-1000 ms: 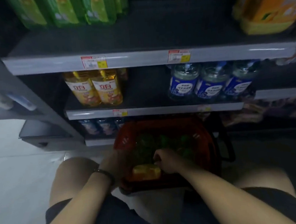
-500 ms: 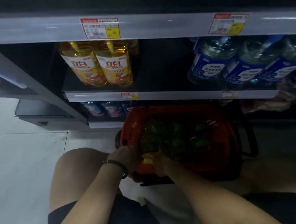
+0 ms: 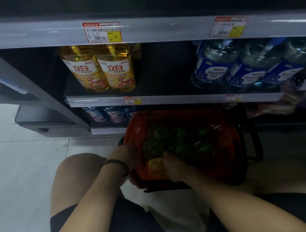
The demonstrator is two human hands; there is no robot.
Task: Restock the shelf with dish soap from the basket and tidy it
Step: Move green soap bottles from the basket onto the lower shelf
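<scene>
A red plastic basket [image 3: 223, 147] stands on the floor against the lowest shelf, holding several green-capped dish soap bottles [image 3: 182, 147]. My right hand [image 3: 170, 166] is inside the basket at its near edge, closed around a yellow bottle [image 3: 153, 165] that is mostly hidden by the fingers. My left hand [image 3: 126, 158] grips the basket's near-left rim from outside. Two yellow dish soap bottles [image 3: 101, 68] stand side by side on the middle shelf [image 3: 165, 97], with a dark gap to their right.
Blue-labelled clear bottles [image 3: 239, 66] fill the right of the middle shelf. Blue and pink packs [image 3: 108, 114] sit on the lowest shelf left of the basket. My bare knee [image 3: 76, 172] is at the left over pale floor tiles. Price tags line the shelf edges.
The view has dropped and closed in on the middle shelf and basket. My right hand has shifted to the basket's near-left corner and now covers most of the yellow bottle.
</scene>
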